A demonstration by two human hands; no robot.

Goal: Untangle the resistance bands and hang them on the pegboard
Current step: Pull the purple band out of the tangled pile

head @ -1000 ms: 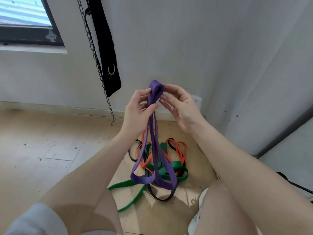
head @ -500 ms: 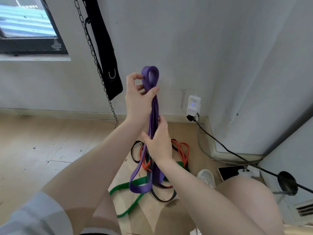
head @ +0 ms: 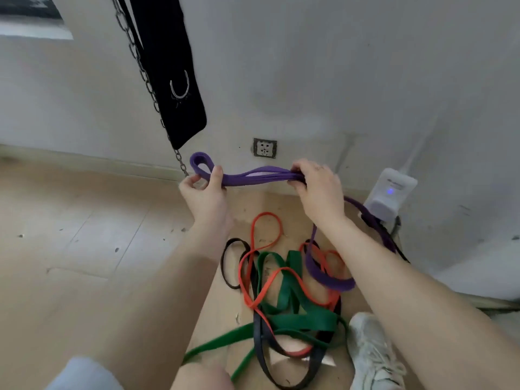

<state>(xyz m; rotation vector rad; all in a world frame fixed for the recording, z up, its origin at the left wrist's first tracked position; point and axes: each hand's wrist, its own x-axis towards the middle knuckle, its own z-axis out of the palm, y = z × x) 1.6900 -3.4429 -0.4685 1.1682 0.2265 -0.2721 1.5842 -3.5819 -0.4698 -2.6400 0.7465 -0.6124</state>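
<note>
purple band now stretched level, left hand and right hand fingers curled round it

The purple band is a flat, wide rubber loop, gathered in several strands that run almost level between the two hands. At its left end a small loop sticks out past the left hand; beyond the right hand the rest hangs down in long loops, the lowest one just above the pile. On the wooden floor lies a tangled pile: a wide green band, a thin orange band and a black band cross over one another. One green end runs out of the pile toward the lower left.
</note>
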